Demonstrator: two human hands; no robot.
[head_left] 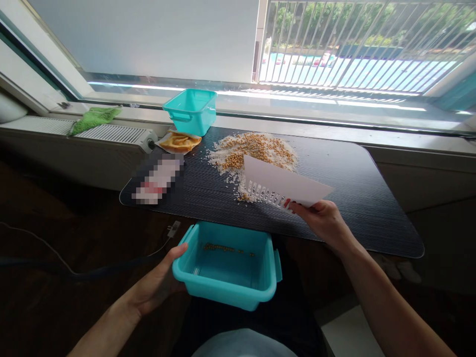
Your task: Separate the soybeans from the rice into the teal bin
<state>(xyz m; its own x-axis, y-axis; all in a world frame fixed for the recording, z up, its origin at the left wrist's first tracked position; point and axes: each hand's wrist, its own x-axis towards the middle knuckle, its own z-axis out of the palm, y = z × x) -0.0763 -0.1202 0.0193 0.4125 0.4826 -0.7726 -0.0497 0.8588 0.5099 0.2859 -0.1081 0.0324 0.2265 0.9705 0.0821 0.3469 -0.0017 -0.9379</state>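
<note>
This looked like a room in a home, worked at beside a window. Beyond the right hand gripping a slotted card, a wide window ran along the dark ribbed table, with white railing bars and trees outside. Up and left of the left hand gripping the teal tub, a white radiator carried a green cloth.

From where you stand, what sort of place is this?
Probably a room in a home, by a big window: a radiator under the sill, window bars with trees beyond, and a dark table strewn with beans and white grains.
</note>
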